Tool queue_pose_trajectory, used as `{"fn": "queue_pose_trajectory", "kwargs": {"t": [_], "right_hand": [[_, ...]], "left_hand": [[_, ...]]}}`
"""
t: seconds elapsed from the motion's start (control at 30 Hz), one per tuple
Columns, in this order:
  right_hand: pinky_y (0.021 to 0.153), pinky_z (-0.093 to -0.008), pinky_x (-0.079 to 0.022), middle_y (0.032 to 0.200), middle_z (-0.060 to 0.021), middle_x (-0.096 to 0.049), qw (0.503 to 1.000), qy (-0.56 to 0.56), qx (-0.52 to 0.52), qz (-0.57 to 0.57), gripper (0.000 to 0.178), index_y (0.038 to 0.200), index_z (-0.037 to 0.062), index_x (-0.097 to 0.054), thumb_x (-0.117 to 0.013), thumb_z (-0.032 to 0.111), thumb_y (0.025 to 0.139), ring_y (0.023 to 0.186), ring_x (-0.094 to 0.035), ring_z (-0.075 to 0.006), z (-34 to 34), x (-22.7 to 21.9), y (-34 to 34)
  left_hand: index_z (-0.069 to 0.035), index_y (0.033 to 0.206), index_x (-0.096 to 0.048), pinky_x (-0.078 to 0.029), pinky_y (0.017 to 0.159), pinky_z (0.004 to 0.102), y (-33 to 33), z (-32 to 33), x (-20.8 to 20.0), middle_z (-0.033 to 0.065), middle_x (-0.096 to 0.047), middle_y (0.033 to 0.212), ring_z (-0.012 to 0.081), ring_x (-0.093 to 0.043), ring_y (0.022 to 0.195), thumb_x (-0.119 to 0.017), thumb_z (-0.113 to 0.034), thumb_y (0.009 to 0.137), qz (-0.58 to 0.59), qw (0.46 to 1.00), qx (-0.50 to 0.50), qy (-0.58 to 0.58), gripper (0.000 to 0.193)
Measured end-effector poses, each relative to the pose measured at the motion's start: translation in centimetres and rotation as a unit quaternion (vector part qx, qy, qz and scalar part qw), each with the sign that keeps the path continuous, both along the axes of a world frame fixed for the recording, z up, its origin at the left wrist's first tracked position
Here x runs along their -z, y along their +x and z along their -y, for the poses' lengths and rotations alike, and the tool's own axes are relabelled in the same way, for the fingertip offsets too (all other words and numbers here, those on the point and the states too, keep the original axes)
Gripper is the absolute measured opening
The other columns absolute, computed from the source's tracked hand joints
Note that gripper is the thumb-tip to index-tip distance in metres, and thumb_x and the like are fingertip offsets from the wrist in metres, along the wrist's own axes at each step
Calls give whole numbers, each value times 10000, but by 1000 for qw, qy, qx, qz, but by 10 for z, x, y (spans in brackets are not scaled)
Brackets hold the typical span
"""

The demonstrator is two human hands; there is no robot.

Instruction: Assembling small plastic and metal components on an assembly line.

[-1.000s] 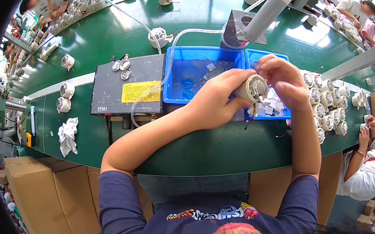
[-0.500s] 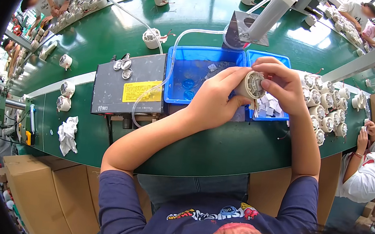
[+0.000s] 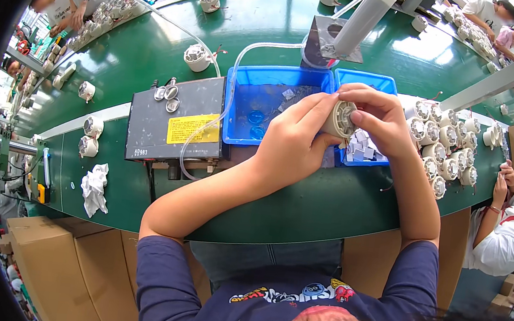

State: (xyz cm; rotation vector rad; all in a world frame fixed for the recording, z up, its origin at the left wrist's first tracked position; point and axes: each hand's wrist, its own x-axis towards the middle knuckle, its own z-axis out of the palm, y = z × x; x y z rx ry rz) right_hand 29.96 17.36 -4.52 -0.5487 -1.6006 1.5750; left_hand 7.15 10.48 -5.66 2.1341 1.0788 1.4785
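Note:
A round cream-white plastic housing [image 3: 340, 120] with grey parts in its open face is held up over the blue bins, that face turned toward my right. My left hand [image 3: 292, 140] wraps its near left side, thumb beneath and fingers along the top. My right hand [image 3: 387, 121] is closed at its right side, with the thumb against the open face and the fingertips at the upper rim. Whether a small piece lies under the right thumb is hidden. Below the housing, small white square pieces [image 3: 363, 148] fill part of the smaller blue bin [image 3: 367, 80].
The larger blue bin [image 3: 232, 104] holds scraps and round blue pieces. Beside it stands a dark control box [image 3: 153, 123] with small metal cups on top. Many housings [image 3: 438, 153] cluster at right. A crumpled white cloth [image 3: 94, 189] lies left. A bracketed pipe [image 3: 364, 24] rises ahead.
The housing's open face shows a little more toward me, and both hands have shifted slightly. Housings on the green belt beyond have moved a little left.

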Motion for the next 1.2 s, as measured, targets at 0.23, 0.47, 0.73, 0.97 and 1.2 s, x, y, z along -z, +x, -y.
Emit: {"fn": "queue_pose_trajectory", "kwargs": {"t": [0.23,0.47,0.73,0.97,1.2], "right_hand": [[1077,-360,-570,1383,-163,-702,1000,10,23,7,301,1297,-78,-756,-759,34,1018,1225,-698,-213,5,-1,-7],[1049,-346,-579,1345,-162,-718,999,24,21,10,335,1323,-69,-731,-780,46,1012,1204,-703,-202,7,-4,-9],[1198,-442,-486,1444,-225,-657,992,-27,76,-92,585,1525,-73,-510,-732,191,1053,1362,-640,-290,9,10,-21],[1296,-502,-377,1589,-283,-544,994,1,54,-94,755,1606,-90,-404,-724,273,1027,1521,-519,-365,11,9,-19],[1307,-500,-357,1620,-287,-505,992,7,36,-118,808,1624,-91,-370,-734,274,1002,1546,-488,-374,10,9,-17]], "left_hand": [[81,1382,-668,-617,972,469,-1,-1,1,263,-715,1322,450,-741,1147,-883,-29,820,-24,998,-25,55,611],[80,1373,-671,-620,960,470,-2,-1,0,264,-717,1295,456,-739,1129,-877,-10,816,-33,996,-37,78,601],[89,1475,-571,-618,1078,367,-13,-13,-19,188,-716,1384,242,-702,1295,-803,62,949,239,941,36,-238,576],[81,1448,-613,-664,990,353,-16,-16,-24,194,-711,1343,240,-690,1281,-840,35,924,284,932,62,-218,573],[93,1517,-549,-624,1091,382,-15,-15,-25,201,-705,1392,237,-696,1297,-805,51,961,259,943,68,-200,613]]}}
